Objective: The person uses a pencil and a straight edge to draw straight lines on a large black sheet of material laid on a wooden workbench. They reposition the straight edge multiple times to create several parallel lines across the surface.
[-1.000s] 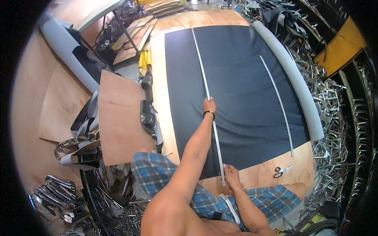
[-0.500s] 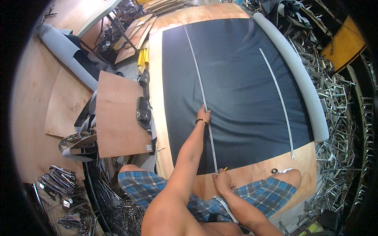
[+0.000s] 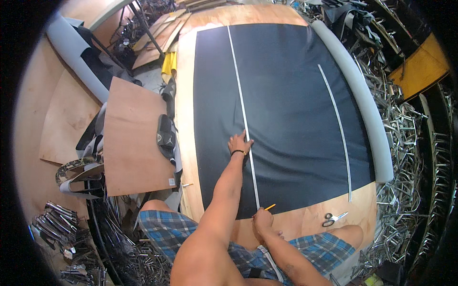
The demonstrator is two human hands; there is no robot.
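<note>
A sheet of black, leather-like material (image 3: pixel 281 95) lies spread over a wooden board, with creases in its middle. Along it runs a long, narrow white strip (image 3: pixel 237 71) that looks like a measuring tape. My left hand (image 3: pixel 240 144) rests open on the sheet, fingers spread, the fingertips touching the strip. At the sheet's near edge, my right hand (image 3: pixel 263 220) is closed around a yellow pencil (image 3: pixel 270 207), at the strip's near end; whether it also grips the strip is hidden. A second, shorter pale strip (image 3: pixel 338 119) lies on the right part of the sheet.
Scissors (image 3: pixel 328 222) lie on the bare wood (image 3: pixel 305 214) by my right knee. A grey roll (image 3: pixel 355 86) borders the sheet's right side. Metal parts (image 3: pixel 405 143) are heaped beyond it. At left are a brown panel (image 3: pixel 136 138) and dark slippers (image 3: pixel 165 136).
My left hand has spread its fingers and shifted slightly left of the strip. My right hand has moved a little left and nearer, the pencil now sticking out more. The scissors show fully.
</note>
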